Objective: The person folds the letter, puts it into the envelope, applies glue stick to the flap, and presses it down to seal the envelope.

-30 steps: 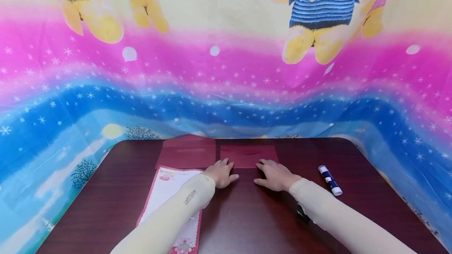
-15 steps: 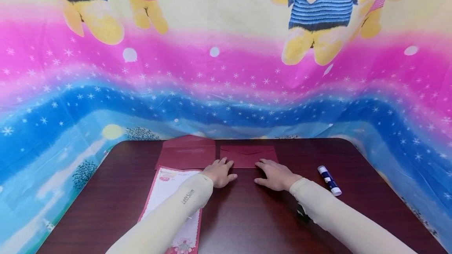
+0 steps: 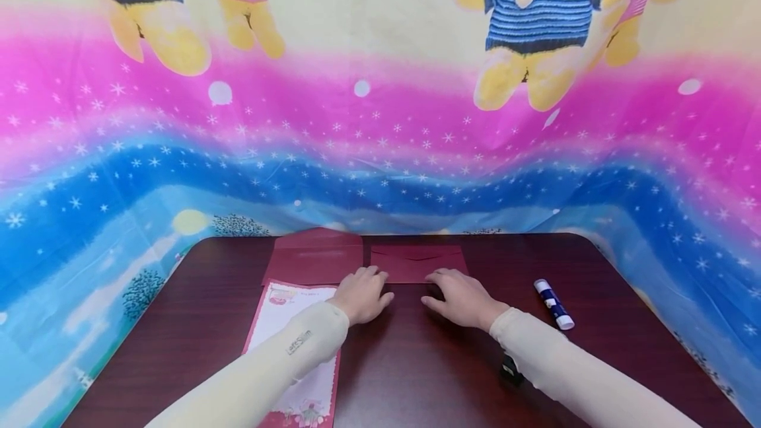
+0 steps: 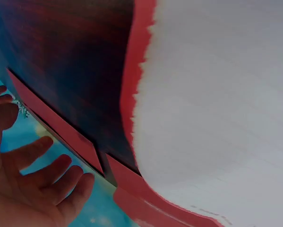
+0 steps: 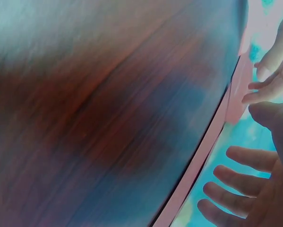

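Observation:
A dark red envelope (image 3: 418,257), its flap folded down, lies at the far middle of the table. My left hand (image 3: 360,296) is off its lower left corner, fingers relaxed and holding nothing. At the lower right corner is my right hand (image 3: 466,297), also relaxed, its fingertips overlapping the envelope in the head view. The left wrist view has the left hand (image 4: 42,189) with fingers spread above the table, and the right wrist view shows the right hand (image 5: 254,189) likewise. Under the left forearm lies red-bordered letter paper (image 3: 276,319), partly hidden by the sleeve.
Left of the folded envelope, a second red envelope (image 3: 315,259) lies with its flap opened toward the back edge. A blue and white glue stick (image 3: 554,304) rests on the right of the dark wooden table (image 3: 392,382). A patterned cloth (image 3: 380,117) hangs behind.
Both hands have drawn slightly back toward the body from the folded envelope, the left also a little leftward. The envelopes, paper and glue stick stay in place.

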The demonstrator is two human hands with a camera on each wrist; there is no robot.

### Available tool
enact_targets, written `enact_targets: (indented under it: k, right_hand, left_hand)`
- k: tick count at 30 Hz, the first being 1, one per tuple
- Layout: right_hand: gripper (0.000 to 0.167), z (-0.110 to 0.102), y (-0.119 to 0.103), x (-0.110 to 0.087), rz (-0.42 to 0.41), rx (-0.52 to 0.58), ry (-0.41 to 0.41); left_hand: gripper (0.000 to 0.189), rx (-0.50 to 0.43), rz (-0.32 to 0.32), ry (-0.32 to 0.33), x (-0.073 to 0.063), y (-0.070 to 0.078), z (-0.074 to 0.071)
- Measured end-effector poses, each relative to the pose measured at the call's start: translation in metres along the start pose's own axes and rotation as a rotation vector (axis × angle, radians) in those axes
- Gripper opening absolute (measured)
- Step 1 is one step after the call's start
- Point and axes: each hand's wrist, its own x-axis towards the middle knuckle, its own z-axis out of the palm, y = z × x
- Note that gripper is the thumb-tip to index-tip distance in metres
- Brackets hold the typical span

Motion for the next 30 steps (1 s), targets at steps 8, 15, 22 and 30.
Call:
enact_targets:
  k: [8,15,22,30]
  right_hand:
    - [0.044,-0.001,-0.019,-0.009,-0.003,0.032,0.055]
    - [0.039,-0.002,-0.035,-0.018,-0.035,0.048,0.071]
    - [0.038,0.000,-0.048,-0.021,-0.086,0.053,0.059]
    - [0.037,0.004,-0.059,-0.026,-0.131,0.061,0.045]
  left_hand:
    - [0.042,-0.038,0.023,0.126,-0.016,-0.009,-0.002]
    - [0.039,-0.103,-0.001,0.157,-0.029,-0.020,-0.001]
    - [0.035,-0.150,-0.023,0.187,-0.044,-0.031,-0.002]
    - [0.046,-0.194,-0.043,0.204,-0.060,-0.039,-0.008]
